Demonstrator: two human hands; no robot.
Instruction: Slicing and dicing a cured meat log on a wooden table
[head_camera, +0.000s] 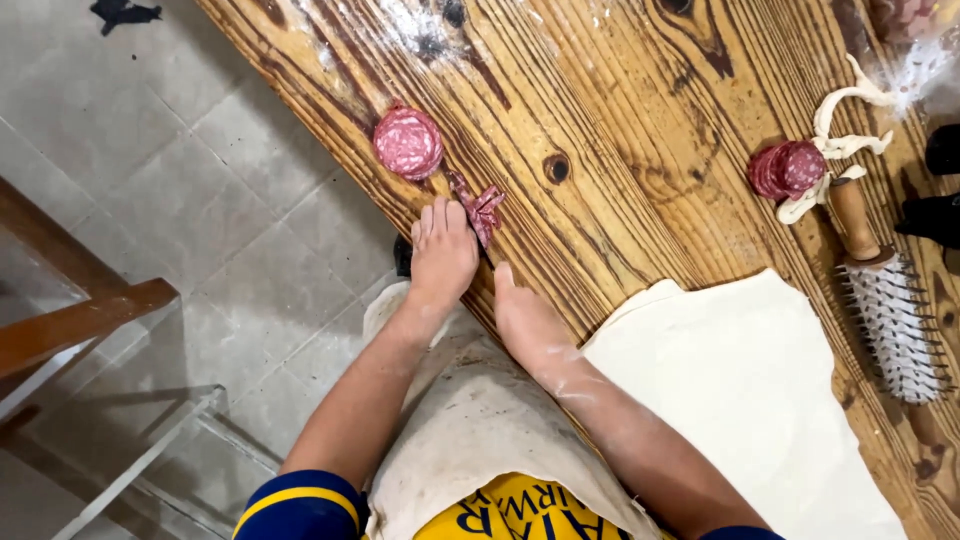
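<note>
Resting flat at the left edge of the wooden table (620, 120), the left hand (443, 250) has its fingers stretched out and close together, the tips just beside a small crumpled scrap of red meat (482, 207); it grips nothing. The right hand (522, 312) lies at the same edge, floury, fingers mostly hidden, so how far they are open cannot be told; nothing shows in its hold. A stack of salami slices (408, 142) sits near the left edge beyond the scrap. A sheet of pale dough (750, 390) covers the near right part of the table. Toward the right edge lie a second salami stack (787, 169), dough trimmings (845, 120) and a spiked roller (885, 300).
</note>
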